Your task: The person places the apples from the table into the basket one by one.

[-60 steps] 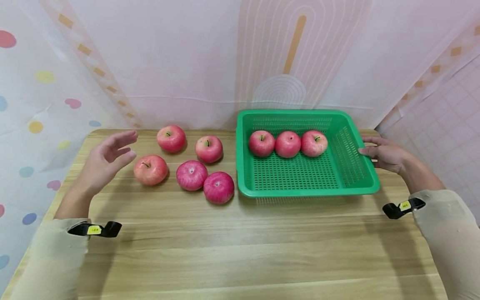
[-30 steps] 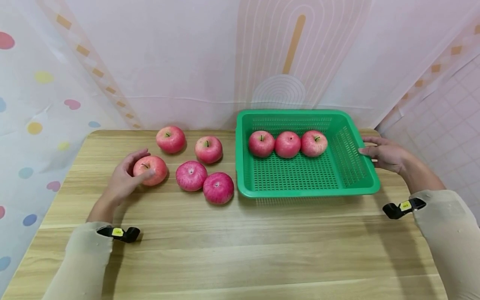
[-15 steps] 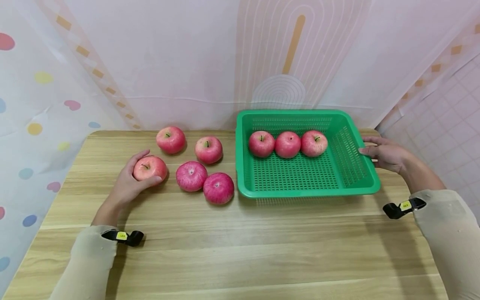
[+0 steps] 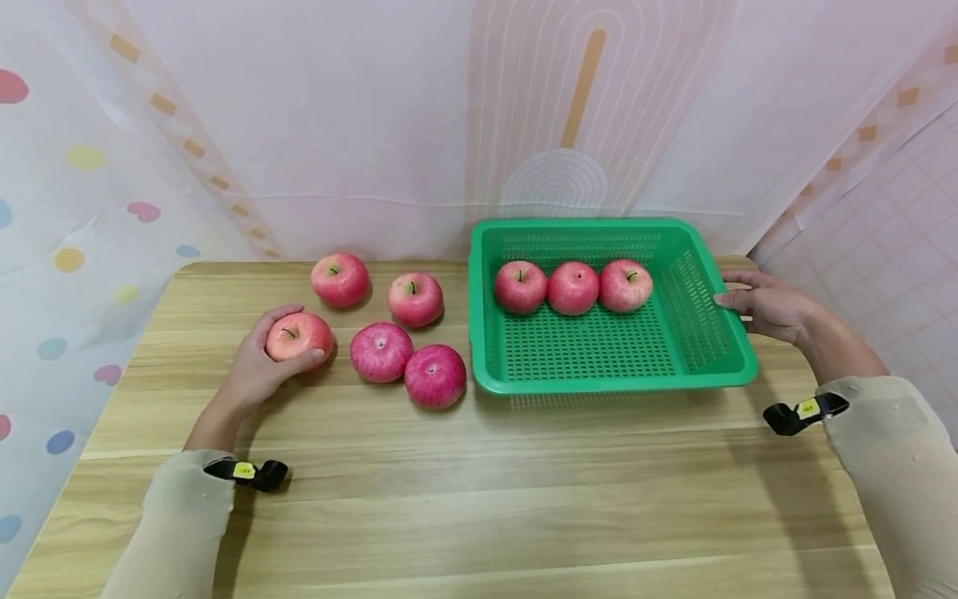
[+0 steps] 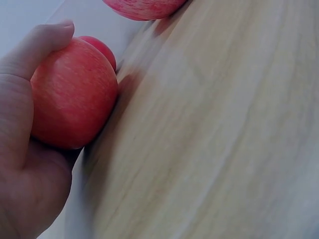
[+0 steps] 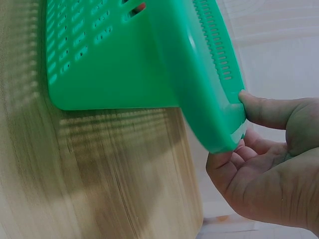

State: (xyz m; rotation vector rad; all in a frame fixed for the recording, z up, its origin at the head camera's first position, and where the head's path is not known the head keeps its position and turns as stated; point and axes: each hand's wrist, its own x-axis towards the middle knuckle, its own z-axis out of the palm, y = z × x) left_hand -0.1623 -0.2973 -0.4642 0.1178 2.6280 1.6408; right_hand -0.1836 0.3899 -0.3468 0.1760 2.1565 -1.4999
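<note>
The left hand (image 4: 258, 366) curls its fingers (image 5: 42, 42) around a red apple (image 4: 299, 335). The thumb sits on the near side of the apple and the other fingers wrap over the far side. The apple rests on the wooden counter (image 4: 479, 499), near its left end. In the left wrist view the apple fills the palm and touches the wood.

The right hand (image 4: 771, 306) holds the right rim of a green basket (image 4: 703, 366). In the right wrist view the thumb presses on the top of the rim and the curled fingers (image 6: 227, 164) tuck under it, so the rim is pinched between them.

The basket has little holes all over its floor and walls. It sits on the right half of the counter. Three apples are in it, side by side in a row near the back wall: one on the left (image 4: 520, 286), one in the middle (image 4: 572, 288) and one on the right (image 4: 624, 285). They touch each other.

Five apples are out on the counter. One is in the left hand. Two lie farther back (image 4: 340, 279) (image 4: 415, 299). Two lie closer (image 4: 380, 352) (image 4: 435, 376), touching each other, and the last one is just beside the basket.

That makes eight apples and one basket.
</note>
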